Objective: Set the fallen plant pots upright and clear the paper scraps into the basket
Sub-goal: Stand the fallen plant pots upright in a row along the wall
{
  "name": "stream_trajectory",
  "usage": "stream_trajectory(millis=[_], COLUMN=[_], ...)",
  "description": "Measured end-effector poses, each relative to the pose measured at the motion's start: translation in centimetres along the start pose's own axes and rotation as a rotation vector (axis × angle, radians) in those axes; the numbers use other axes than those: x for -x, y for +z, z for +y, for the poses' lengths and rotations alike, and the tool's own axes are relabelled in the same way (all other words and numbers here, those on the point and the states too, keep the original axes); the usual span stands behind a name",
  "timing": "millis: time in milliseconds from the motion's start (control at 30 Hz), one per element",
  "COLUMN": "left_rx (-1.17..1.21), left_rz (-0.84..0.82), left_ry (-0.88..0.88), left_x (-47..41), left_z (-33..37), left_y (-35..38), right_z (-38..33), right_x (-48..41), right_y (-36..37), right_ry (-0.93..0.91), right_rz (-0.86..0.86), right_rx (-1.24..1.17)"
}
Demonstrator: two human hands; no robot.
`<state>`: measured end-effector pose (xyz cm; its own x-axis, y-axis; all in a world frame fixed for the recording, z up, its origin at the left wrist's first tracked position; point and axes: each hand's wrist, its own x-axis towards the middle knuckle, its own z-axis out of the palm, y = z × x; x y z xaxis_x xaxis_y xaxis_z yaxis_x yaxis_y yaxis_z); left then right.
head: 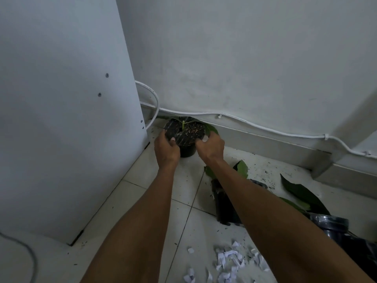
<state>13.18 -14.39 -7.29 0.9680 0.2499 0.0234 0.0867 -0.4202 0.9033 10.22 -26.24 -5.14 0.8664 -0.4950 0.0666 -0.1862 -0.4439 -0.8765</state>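
A black plant pot (184, 135) stands upright on the floor tiles by the wall, with soil and a thin green stem showing at its top. My left hand (166, 149) grips its left rim and my right hand (211, 147) grips its right rim. A second black pot (224, 209) lies on its side behind my right forearm, green leaves (241, 168) spreading from it. A third dark pot (334, 225) with large leaves (302, 193) lies at the right. White paper scraps (230, 260) are strewn on the tiles at the bottom. No basket is in view.
A white cabinet side (61, 119) rises close on the left. White cables (244, 121) run along the wall above the skirting. Spilled soil specks (265, 172) dot the tiles. A grey cable (24, 254) curves at the bottom left.
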Motion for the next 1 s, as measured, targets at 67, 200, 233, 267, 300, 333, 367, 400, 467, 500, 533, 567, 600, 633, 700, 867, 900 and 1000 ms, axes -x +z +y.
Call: stream_trajectory(millis=[67, 200, 233, 267, 300, 333, 367, 400, 467, 500, 533, 567, 600, 633, 700, 867, 900, 1000], left_rx=[-0.088, -0.243, -0.258, -0.264, -0.267, -0.271, -0.265, -0.240, -0.172, -0.145, -0.135, -0.142, -0.157, -0.167, -0.174, -0.062, -0.023, -0.078], left_rz=[0.025, -0.021, -0.052, -0.102, -0.186, -0.288, -0.390, -0.486, -0.593, -0.602, -0.602, -0.604, -0.606, -0.609, -0.623, -0.640, -0.610, -0.586], left_ry=[-0.004, 0.012, 0.005, -0.014, -0.062, -0.138, -0.234, -0.331, -0.481, -0.520, -0.540, -0.545, -0.541, -0.536, -0.532, -0.552, -0.539, -0.461], left_x=[1.5, 5.2, 6.0, 6.8, 7.5, 8.3, 9.1, 9.9, 11.3, 11.8, 12.2, 12.5, 12.8, 13.0, 13.3, 14.5, 14.8, 15.5], left_z=[0.5, 2.0, 2.5, 3.0, 3.6, 4.2, 4.9, 5.4, 6.0, 6.1, 6.2, 6.2, 6.3, 6.5, 6.9, 7.1, 7.1, 7.0], left_y=[-0.1, -0.4, -0.5, -0.5, -0.5, -0.5, -0.5, -0.4, 0.0, 0.3, 0.7, 1.0, 1.2, 1.3, 1.5, 1.6, 1.7, 1.9], right_z=[-0.2, 0.0, 0.1, 0.2, 0.4, 0.6, 0.8, 1.2, 1.9, 2.3, 2.7, 3.1, 3.3, 3.6, 4.2, 4.4, 4.3, 4.0], right_x=[0.3, 1.4, 1.9, 2.4, 2.9, 3.6, 4.3, 4.9, 6.1, 6.6, 7.1, 7.4, 7.7, 7.9, 8.2, 9.1, 9.2, 9.8], right_y=[-1.7, -6.7, -8.1, -9.4, -10.6, -11.9, -13.1, -14.2, -16.0, -16.7, -17.3, -17.7, -18.1, -18.3, -18.7, -18.8, -18.8, -18.7], right_ry=[0.000, 0.096, 0.134, 0.182, 0.233, 0.286, 0.333, 0.372, 0.422, 0.444, 0.466, 0.493, 0.525, 0.555, 0.601, 0.585, 0.579, 0.581], right_rz=[-0.006, 0.004, -0.001, -0.001, -0.006, -0.030, -0.060, -0.092, -0.152, -0.171, -0.181, -0.190, -0.203, -0.212, -0.199, -0.137, -0.132, -0.111], right_rx=[0.057, 0.161, 0.187, 0.218, 0.263, 0.314, 0.358, 0.385, 0.427, 0.438, 0.441, 0.438, 0.429, 0.409, 0.309, 0.192, 0.190, 0.171])
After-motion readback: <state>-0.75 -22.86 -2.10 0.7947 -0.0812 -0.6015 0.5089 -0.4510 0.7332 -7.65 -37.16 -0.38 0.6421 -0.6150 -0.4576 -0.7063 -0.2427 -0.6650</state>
